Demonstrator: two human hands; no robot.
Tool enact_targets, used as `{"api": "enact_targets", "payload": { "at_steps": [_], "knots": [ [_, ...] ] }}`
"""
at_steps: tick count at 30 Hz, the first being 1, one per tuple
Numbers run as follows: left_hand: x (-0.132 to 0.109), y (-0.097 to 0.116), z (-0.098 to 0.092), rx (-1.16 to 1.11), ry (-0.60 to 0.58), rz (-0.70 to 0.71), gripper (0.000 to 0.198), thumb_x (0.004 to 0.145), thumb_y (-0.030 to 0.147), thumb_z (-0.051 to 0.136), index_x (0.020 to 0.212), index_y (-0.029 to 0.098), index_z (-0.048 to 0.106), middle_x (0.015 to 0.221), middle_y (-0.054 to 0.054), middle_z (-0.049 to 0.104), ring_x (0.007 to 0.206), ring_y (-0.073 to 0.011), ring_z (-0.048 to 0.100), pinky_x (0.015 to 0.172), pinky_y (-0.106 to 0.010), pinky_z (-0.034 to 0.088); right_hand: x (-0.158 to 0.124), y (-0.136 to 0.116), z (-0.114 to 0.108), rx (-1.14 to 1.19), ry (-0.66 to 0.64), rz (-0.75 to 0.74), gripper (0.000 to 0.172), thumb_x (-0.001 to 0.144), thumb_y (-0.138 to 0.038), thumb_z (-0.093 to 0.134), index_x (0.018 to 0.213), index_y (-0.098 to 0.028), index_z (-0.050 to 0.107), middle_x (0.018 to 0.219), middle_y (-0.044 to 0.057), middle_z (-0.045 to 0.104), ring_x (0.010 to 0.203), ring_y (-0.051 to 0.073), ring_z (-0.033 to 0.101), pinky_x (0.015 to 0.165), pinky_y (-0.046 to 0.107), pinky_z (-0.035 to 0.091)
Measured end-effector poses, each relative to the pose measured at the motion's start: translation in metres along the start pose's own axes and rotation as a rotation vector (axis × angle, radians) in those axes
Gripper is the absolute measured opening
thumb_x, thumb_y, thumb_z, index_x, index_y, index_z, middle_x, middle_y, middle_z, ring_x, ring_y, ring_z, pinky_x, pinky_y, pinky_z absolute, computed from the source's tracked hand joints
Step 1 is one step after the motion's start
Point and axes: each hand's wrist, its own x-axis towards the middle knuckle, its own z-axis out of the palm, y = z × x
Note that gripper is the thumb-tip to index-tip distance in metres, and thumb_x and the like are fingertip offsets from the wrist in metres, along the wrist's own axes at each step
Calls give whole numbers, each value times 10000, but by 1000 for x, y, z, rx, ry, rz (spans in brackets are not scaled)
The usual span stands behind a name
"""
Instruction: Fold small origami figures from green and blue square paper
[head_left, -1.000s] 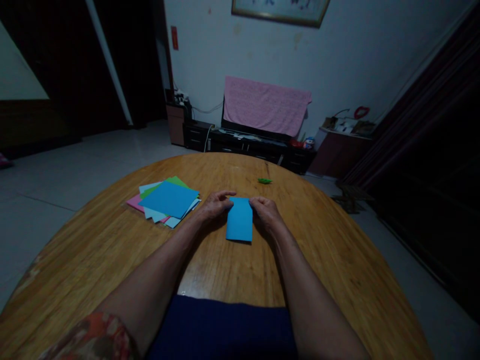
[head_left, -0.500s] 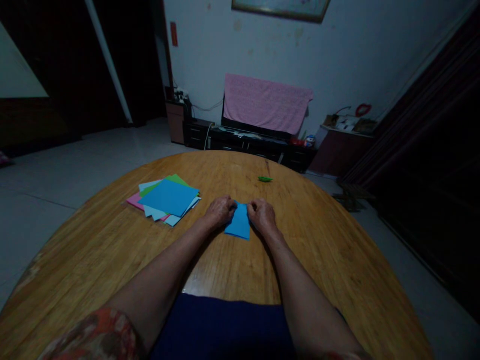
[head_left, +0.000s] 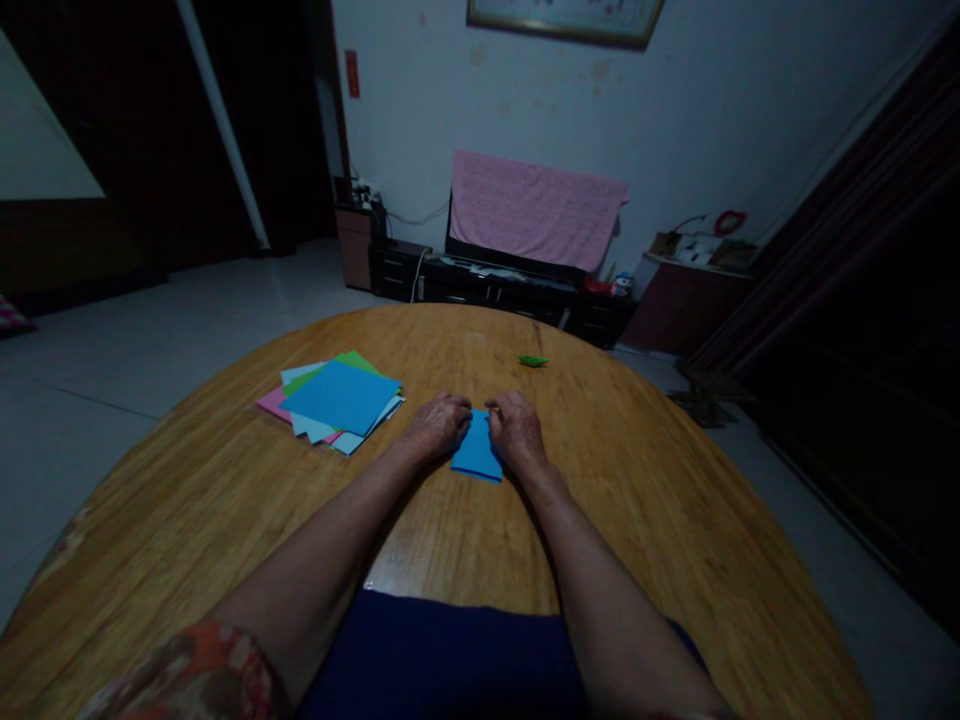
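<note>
1. Head view: locate the small blue paper (head_left: pixel 478 449) on the table (head_left: pixel 427 550), between left hand (head_left: pixel 441 420) and right hand (head_left: pixel 517 430).
2. Note left hand curled inward at the far left edge of the paper, and right hand bent inward at the far right edge. Cannot tell whether pinching or merely pressing, with contact partly hidden.
3. Check the dark strip along the near edge, possibly a gap between layers. Square the layers before firming any crease.
4. Press evenly from both sides to limit skew.
5. Work well apart from the paper stack (head_left: pixel 341 398) at left and small green item (head_left: pixel 533 361) at far right.
</note>
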Motion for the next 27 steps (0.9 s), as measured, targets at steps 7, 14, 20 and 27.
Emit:
{"api": "enact_targets", "payload": {
  "at_steps": [7, 14, 20, 27],
  "knots": [
    [-1, -9, 4, -15, -7, 19, 296, 871, 228, 448, 998, 198, 713, 1162, -75, 654, 1077, -229, 554, 964, -348, 404, -7, 3, 10, -21, -112, -16, 226, 826, -130, 499, 949, -188, 680, 968, 86, 639, 955, 216, 555, 854, 310, 411],
    [-2, -8, -5, -36, -72, 78, 289, 855, 221, 479, 1038, 142, 688, 1208, -127, 631, 1116, -254, 558, 998, -367, 382, -11, 2, 10, -43, -86, -13, 237, 844, -140, 477, 962, -188, 677, 984, 94, 626, 956, 220, 534, 857, 318, 392],
    [-5, -11, -12, -86, -156, 58, 313, 828, 277, 558, 1120, 207, 646, 1317, -83, 577, 1229, -232, 494, 1049, -343, 322, -11, 0, 10, -83, -94, -11, 231, 847, -168, 485, 982, -186, 672, 998, 100, 615, 955, 227, 517, 841, 328, 382],
    [-14, -10, -20, -102, -238, 26, 436, 801, 308, 587, 1221, 188, 588, 1437, -129, 455, 1312, -283, 392, 1053, -381, 288, -11, -1, 10, -84, -92, -7, 231, 840, -170, 486, 971, -185, 676, 1000, 96, 622, 952, 229, 522, 836, 321, 380]
  ]
}}
